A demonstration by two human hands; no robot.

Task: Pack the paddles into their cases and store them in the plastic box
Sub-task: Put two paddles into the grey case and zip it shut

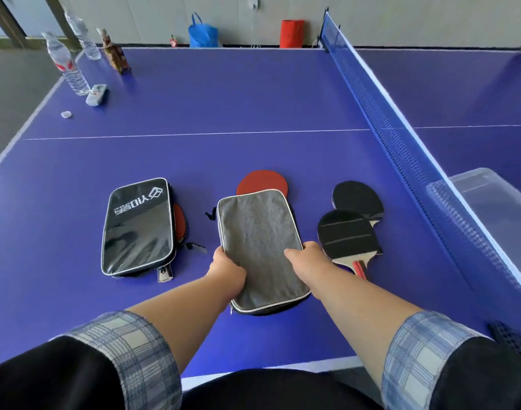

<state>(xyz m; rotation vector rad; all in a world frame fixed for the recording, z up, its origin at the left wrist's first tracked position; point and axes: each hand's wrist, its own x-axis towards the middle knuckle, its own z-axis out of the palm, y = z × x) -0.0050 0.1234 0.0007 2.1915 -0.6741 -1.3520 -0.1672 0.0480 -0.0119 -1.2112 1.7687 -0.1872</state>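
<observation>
A grey paddle case (260, 241) with white piping lies in the middle of the purple table. My left hand (226, 269) grips its left edge and my right hand (308, 258) grips its right edge. A red paddle (262, 180) pokes out from under the case's far end. To the left lies a black case (138, 226) with a red paddle (179, 221) showing at its open right side. Two black-faced paddles lie to the right, the far one (356, 199) partly under the near one (346, 235).
The blue net (401, 134) runs along the right. A clear plastic box (489, 199) stands beyond it at the right edge. Water bottles (67, 63), a small brown figure (115, 53) and a small white device (96, 94) stand at the far left.
</observation>
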